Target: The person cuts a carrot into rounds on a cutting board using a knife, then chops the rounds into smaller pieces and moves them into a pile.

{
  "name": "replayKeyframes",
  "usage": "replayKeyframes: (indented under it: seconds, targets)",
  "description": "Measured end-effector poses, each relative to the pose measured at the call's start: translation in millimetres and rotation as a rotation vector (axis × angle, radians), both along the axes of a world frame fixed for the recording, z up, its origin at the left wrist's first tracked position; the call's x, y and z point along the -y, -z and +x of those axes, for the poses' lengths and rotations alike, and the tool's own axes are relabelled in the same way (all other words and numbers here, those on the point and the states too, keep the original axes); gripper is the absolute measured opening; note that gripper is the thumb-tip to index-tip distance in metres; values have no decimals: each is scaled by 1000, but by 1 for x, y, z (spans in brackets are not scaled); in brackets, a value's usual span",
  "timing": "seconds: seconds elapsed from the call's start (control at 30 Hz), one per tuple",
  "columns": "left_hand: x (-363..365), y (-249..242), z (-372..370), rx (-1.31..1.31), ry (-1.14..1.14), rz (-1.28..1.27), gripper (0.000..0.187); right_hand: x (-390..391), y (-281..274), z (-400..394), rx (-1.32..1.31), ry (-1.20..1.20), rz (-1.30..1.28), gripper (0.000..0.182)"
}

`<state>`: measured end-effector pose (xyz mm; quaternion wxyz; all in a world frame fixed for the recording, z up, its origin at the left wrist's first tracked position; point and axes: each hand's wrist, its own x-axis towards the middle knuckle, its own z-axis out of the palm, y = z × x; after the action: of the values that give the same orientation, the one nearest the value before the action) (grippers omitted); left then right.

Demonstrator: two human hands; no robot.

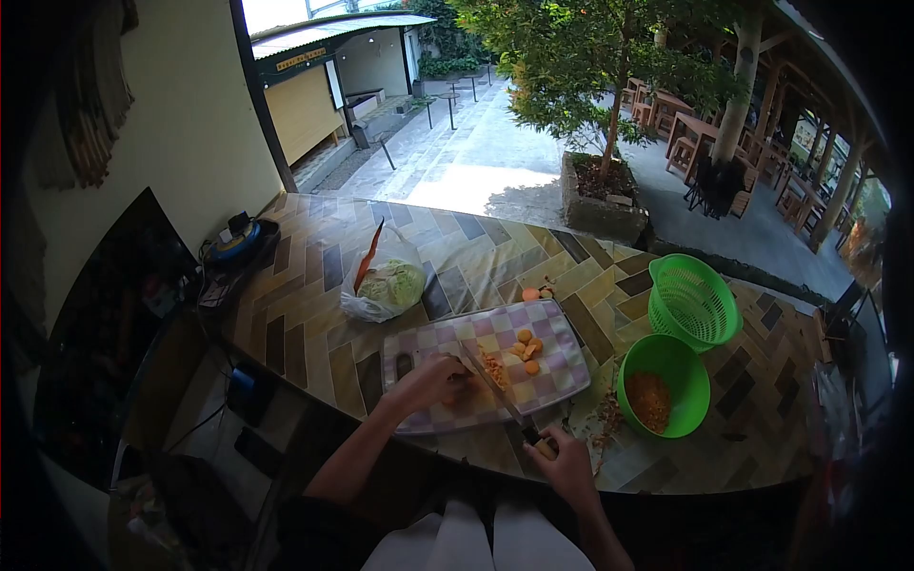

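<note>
My right hand (564, 468) is wrapped round the handle of a kitchen knife (502, 392), whose blade slants up and left over the cutting board (562, 376). On the board's left half, my left hand (433, 383) has its fingers bent down over an orange carrot piece, mostly hidden beneath them. Finely chopped carrot (490, 368) lies beside the blade. Several thicker carrot chunks (526, 345) sit farther right on the checked pink-and-white board. Right of it stands a green bowl (700, 385) with chopped carrot inside.
A green colander (695, 300) leans behind the bowl. At the back left, a plastic bag (367, 306) holds cabbage (395, 284) and a long reddish-orange thing (367, 259). Peelings (607, 419) lie between board and bowl. Carrot ends (533, 294) rest behind the board.
</note>
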<state>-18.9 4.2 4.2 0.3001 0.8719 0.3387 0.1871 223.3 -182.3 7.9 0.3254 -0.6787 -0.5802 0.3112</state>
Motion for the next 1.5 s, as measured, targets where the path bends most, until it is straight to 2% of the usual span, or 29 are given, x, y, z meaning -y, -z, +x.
replayKeyframes:
  seconds: [0.2,0.27,0.47,0.6,0.77,0.87,0.97,1.17,1.27,1.37,1.47,1.5]
  targets:
    - [10,-27,-18,76,-30,42,17,0,5,-8,134,12,57,32]
    - [11,-29,-25,71,-46,-41,18,0,4,-8,154,1,61,33]
    - [-1,-22,-28,31,-29,-23,18,1,5,-7,160,-1,63,33]
    - [5,-46,-11,73,-73,108,17,4,5,-6,186,13,92,31]
    - [-14,-22,18,178,52,352,17,7,6,-5,229,44,84,28]
    - [-23,-16,28,-6,97,252,19,10,5,-3,251,56,107,28]
    - [-34,-14,40,-29,80,127,16,13,6,0,250,86,97,28]
    - [-43,-6,47,203,135,269,11,17,14,5,206,132,53,30]
    - [-32,-26,45,196,76,52,14,17,17,7,138,129,53,34]
    - [-25,-24,43,322,-79,30,17,17,19,5,109,132,44,36]
    - [-18,-26,36,344,-279,-89,18,16,16,5,-55,143,17,35]
    - [-16,-26,29,317,-282,-111,18,15,20,6,-100,142,18,34]
